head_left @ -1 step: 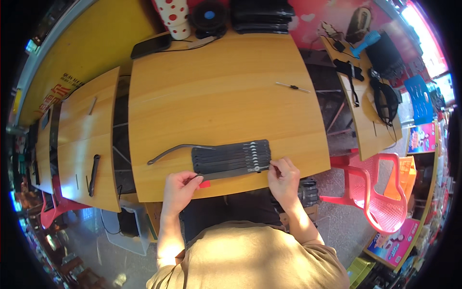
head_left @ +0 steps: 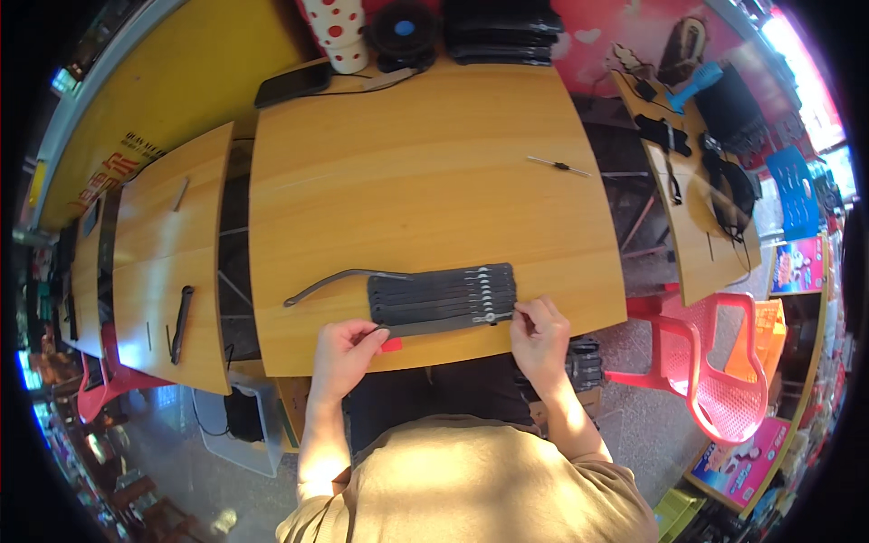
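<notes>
On the wooden table [head_left: 407, 190], several flat black straps [head_left: 425, 291] lie side by side in a neat stack near the front edge, small silvery marks lined up toward their right ends. My left hand [head_left: 346, 357] pinches the left end of the nearest strap [head_left: 430, 328] between thumb and fingers. At that strap's other end, my right hand [head_left: 543, 342] is closed in a pinch. Beside my left fingertips shows a small red piece [head_left: 391, 345]; whether it is attached to the strap I cannot tell. One black strap end [head_left: 337, 279] curves out leftward from the far side.
A thin rod with a dark middle [head_left: 561, 166] lies at the far right. Along the back stand a phone [head_left: 294, 85], a spotted cup [head_left: 342, 36], a round black device [head_left: 403, 32] and stacked black packages [head_left: 501, 34]. A pink chair [head_left: 724, 398] is at right.
The whole view has shifted slightly, so the table and hands appear a little further right. Both hands keep their pinch at the strap's ends.
</notes>
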The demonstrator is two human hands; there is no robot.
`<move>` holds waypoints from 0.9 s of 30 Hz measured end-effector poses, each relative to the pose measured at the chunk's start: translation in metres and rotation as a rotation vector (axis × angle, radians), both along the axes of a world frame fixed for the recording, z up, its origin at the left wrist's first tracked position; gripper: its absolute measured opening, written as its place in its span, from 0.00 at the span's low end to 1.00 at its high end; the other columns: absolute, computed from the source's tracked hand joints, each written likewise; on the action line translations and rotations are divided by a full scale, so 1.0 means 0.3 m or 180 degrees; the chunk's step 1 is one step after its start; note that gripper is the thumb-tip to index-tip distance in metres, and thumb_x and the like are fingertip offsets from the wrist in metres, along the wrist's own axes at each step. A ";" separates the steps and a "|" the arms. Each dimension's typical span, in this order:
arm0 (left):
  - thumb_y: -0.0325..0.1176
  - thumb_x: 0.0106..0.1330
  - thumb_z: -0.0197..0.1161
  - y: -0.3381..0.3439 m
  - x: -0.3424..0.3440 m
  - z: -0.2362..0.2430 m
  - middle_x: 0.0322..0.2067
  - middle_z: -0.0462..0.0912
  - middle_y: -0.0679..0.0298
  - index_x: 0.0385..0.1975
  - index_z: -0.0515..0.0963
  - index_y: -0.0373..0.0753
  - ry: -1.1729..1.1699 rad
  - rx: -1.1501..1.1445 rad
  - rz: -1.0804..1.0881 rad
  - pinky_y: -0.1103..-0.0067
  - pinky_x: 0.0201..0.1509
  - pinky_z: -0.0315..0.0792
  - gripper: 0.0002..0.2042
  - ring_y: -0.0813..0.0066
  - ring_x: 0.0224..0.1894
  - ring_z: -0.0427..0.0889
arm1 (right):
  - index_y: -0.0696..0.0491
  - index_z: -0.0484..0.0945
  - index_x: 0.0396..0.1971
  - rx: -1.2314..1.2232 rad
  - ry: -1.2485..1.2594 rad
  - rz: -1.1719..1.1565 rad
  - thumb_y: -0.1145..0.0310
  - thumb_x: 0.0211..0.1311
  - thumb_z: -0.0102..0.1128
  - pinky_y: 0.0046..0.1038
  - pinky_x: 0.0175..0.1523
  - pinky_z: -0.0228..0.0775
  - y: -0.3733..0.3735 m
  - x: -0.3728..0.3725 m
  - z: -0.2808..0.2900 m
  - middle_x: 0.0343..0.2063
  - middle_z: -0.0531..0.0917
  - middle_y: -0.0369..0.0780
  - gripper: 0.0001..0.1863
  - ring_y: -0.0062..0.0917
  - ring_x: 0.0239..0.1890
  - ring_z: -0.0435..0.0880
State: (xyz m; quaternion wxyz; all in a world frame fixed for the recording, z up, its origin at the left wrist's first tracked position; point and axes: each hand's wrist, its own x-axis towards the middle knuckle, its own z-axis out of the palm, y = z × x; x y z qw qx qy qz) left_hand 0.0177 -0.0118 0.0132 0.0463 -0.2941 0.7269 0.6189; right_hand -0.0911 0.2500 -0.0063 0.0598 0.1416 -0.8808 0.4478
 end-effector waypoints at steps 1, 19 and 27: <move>0.28 0.64 0.67 0.004 -0.003 -0.008 0.19 0.81 0.68 0.29 0.83 0.30 0.0067 0.0028 -0.0028 0.86 0.24 0.65 0.07 0.88 0.21 0.74 | 0.61 0.80 0.29 -0.0006 0.0012 0.0003 0.87 0.51 0.60 0.25 0.28 0.69 0.002 -0.001 -0.002 0.22 0.77 0.44 0.06 0.28 0.22 0.78; 0.30 0.59 0.69 0.045 -0.013 0.004 0.16 0.82 0.56 0.24 0.82 0.31 0.0237 -0.1114 -0.0030 0.78 0.23 0.69 0.09 0.73 0.16 0.78 | 0.64 0.79 0.30 -0.0051 -0.0062 0.0080 0.88 0.52 0.59 0.23 0.28 0.68 -0.003 -0.001 0.004 0.23 0.76 0.42 0.06 0.24 0.21 0.76; 0.33 0.57 0.72 0.047 -0.016 0.005 0.16 0.81 0.55 0.22 0.81 0.32 0.0226 -0.1478 -0.0007 0.73 0.24 0.71 0.11 0.64 0.17 0.80 | 0.64 0.80 0.31 -0.0041 -0.0099 0.0096 0.88 0.53 0.59 0.23 0.28 0.68 0.000 -0.001 0.006 0.23 0.77 0.43 0.06 0.24 0.21 0.77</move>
